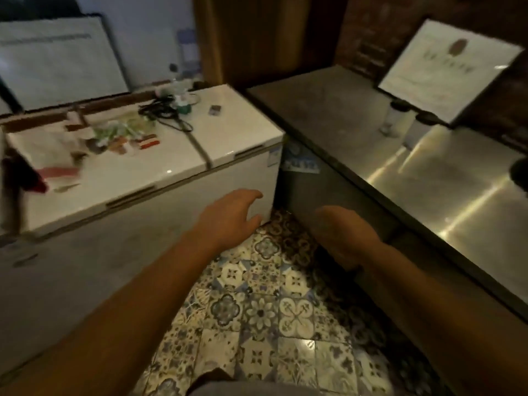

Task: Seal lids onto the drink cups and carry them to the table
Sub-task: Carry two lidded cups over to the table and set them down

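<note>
Two drink cups with dark lids stand on the steel counter (445,184) at the right: one cup (395,117) farther back and another cup (417,132) just right of it, both in front of a framed sign. My left hand (231,217) hangs over the patterned floor beside the white chest freezer, fingers apart and holding nothing. My right hand (343,232) is lower right, below the counter's front edge, fingers extended and empty; it is blurred. Both hands are well short of the cups.
A white chest freezer (160,167) on the left carries cables, packets and small clutter. A whiteboard (60,61) leans behind it. The framed sign (445,70) stands on the counter's far end. A patterned tile floor (257,310) runs between freezer and counter.
</note>
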